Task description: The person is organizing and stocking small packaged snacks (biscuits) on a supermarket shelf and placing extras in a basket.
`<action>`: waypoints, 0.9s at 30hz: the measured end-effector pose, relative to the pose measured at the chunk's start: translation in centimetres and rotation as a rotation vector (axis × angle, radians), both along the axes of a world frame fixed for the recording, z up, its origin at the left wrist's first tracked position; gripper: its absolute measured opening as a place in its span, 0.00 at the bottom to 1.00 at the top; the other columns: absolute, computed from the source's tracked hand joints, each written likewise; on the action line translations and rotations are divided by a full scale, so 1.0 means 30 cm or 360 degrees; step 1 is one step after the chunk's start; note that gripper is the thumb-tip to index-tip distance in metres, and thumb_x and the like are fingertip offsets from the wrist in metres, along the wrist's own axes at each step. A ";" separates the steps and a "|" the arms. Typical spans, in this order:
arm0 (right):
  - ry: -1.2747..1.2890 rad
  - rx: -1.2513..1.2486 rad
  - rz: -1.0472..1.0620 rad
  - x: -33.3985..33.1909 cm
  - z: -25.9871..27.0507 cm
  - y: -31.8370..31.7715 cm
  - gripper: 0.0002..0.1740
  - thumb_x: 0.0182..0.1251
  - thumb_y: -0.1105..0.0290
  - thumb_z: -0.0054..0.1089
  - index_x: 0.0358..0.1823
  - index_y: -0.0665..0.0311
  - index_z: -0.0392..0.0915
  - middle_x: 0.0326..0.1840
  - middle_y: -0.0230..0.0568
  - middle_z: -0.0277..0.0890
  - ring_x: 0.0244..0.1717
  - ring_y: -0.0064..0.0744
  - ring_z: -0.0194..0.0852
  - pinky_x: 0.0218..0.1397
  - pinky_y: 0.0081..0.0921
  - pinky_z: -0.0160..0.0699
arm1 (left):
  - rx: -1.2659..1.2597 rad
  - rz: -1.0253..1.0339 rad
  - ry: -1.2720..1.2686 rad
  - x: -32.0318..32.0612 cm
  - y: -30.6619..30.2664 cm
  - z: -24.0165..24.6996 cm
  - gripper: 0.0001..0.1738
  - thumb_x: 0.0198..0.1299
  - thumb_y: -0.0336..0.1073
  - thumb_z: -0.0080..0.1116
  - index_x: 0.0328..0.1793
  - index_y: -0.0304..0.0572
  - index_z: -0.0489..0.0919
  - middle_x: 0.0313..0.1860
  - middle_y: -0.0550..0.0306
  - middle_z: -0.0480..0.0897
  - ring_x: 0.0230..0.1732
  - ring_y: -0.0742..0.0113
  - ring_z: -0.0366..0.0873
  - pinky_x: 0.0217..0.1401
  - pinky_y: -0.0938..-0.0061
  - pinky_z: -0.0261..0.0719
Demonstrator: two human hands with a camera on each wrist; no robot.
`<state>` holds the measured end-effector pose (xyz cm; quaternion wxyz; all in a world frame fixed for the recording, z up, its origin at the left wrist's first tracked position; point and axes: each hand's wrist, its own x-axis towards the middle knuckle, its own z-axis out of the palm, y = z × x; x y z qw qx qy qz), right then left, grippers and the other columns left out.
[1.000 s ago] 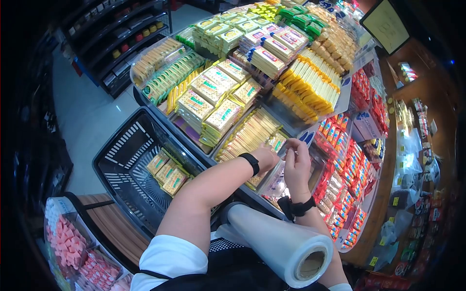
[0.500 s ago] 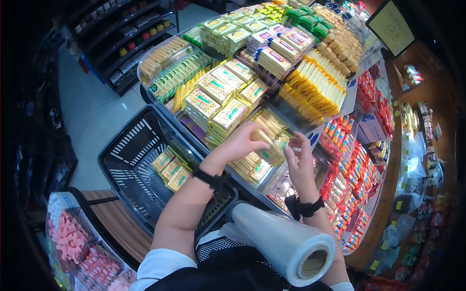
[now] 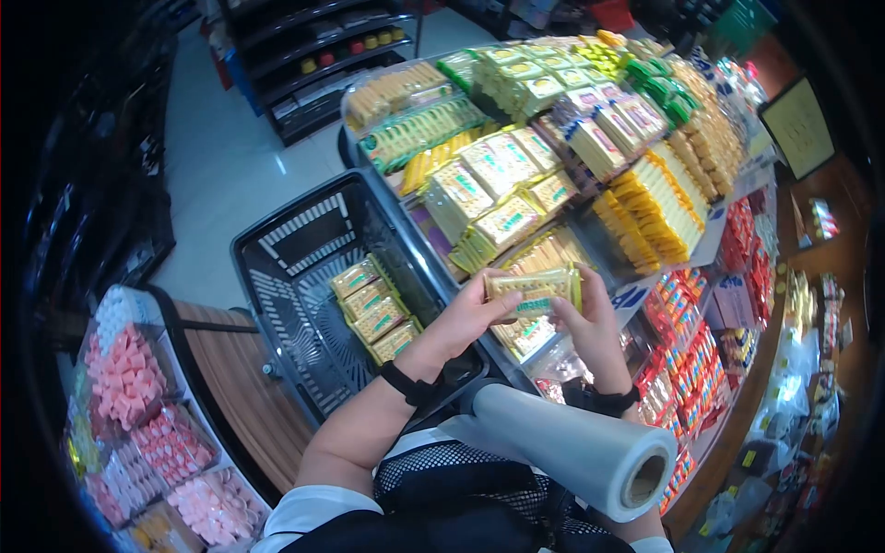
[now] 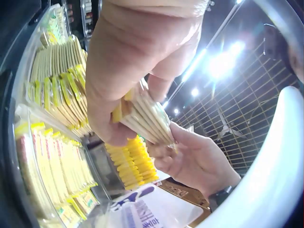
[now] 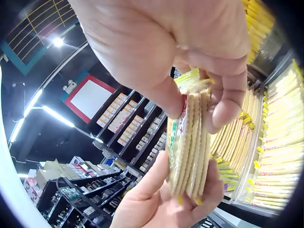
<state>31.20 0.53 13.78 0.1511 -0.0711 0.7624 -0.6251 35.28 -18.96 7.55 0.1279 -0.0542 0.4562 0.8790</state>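
Note:
A small stack of wrapped biscuit packs [image 3: 533, 293] is held in both hands above the display bin. My left hand [image 3: 466, 318] grips its left end, thumb across the front. At the other end my right hand [image 3: 597, 323] pinches it between thumb and fingers. Edge-on in the right wrist view, the biscuits [image 5: 190, 147] are several thin layers in clear, yellow-ended wrappers. Below the hands, more biscuits [image 3: 544, 253] stand in rows in the bin. To the left is a black basket [image 3: 253, 247] with three groups of similar biscuit packs [image 3: 373, 309] inside.
A large roll of clear plastic film [image 3: 572, 452] lies across the front of the body, below the forearms. Piled biscuits [image 3: 498, 184] and yellow-wrapped snacks [image 3: 650, 207] fill the display beyond. Red packets [image 3: 687, 336] are at right, pink sweets [image 3: 129, 378] at lower left.
My left hand has lifted a stack of biscuit packs out of the bin. My right hand has closed on its other end. The view has shifted, so the display sits further right and lower.

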 end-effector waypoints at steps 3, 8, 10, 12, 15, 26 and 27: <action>-0.0027 0.0069 0.0184 0.010 0.019 0.026 0.34 0.69 0.79 0.62 0.74 0.67 0.58 0.50 0.41 0.76 0.44 0.25 0.78 0.43 0.21 0.78 | -0.0253 -0.0131 0.0106 0.013 -0.061 0.018 0.24 0.66 0.36 0.67 0.65 0.39 0.74 0.56 0.59 0.80 0.55 0.74 0.78 0.58 0.76 0.79; 0.0236 0.0421 0.0260 0.039 0.001 0.042 0.35 0.67 0.75 0.66 0.73 0.64 0.61 0.44 0.39 0.78 0.41 0.25 0.77 0.46 0.22 0.77 | -0.0589 -0.0083 0.0232 0.077 -0.249 0.056 0.26 0.61 0.33 0.71 0.65 0.37 0.77 0.55 0.58 0.82 0.54 0.73 0.79 0.58 0.77 0.79; 0.0480 0.0539 0.0042 0.041 -0.021 0.083 0.32 0.68 0.74 0.66 0.71 0.65 0.64 0.41 0.37 0.77 0.40 0.24 0.76 0.45 0.22 0.76 | -0.0643 0.0276 0.0149 0.110 -0.373 0.021 0.26 0.60 0.33 0.71 0.65 0.39 0.77 0.52 0.59 0.82 0.52 0.72 0.81 0.55 0.76 0.81; 0.0483 0.0524 -0.0062 0.041 -0.033 0.123 0.28 0.69 0.73 0.65 0.69 0.65 0.68 0.37 0.35 0.77 0.38 0.23 0.76 0.44 0.22 0.76 | -0.0760 0.0626 -0.0117 0.158 -0.505 -0.080 0.26 0.59 0.31 0.70 0.64 0.39 0.77 0.52 0.58 0.82 0.50 0.71 0.81 0.52 0.74 0.81; 0.0572 0.0737 -0.0106 0.040 -0.065 0.160 0.24 0.70 0.71 0.64 0.66 0.63 0.71 0.33 0.35 0.77 0.34 0.23 0.75 0.41 0.24 0.76 | -0.0872 0.0801 -0.0365 0.196 -0.654 -0.289 0.26 0.58 0.30 0.71 0.64 0.38 0.78 0.51 0.55 0.82 0.50 0.70 0.81 0.52 0.74 0.80; 0.0674 0.0970 -0.0106 0.048 -0.041 0.104 0.20 0.70 0.69 0.63 0.61 0.62 0.76 0.31 0.42 0.79 0.33 0.33 0.79 0.40 0.29 0.78 | -0.2168 0.0316 -0.0887 0.175 -0.589 -0.642 0.19 0.64 0.43 0.63 0.61 0.56 0.83 0.67 0.34 0.67 0.71 0.36 0.63 0.76 0.54 0.59; 0.0680 0.0993 -0.0138 0.054 -0.037 0.101 0.19 0.70 0.68 0.63 0.60 0.62 0.77 0.31 0.42 0.79 0.32 0.34 0.80 0.39 0.29 0.79 | -0.2161 0.0362 -0.0885 0.168 -0.569 -0.660 0.21 0.64 0.43 0.63 0.64 0.57 0.81 0.66 0.33 0.66 0.73 0.37 0.59 0.77 0.51 0.55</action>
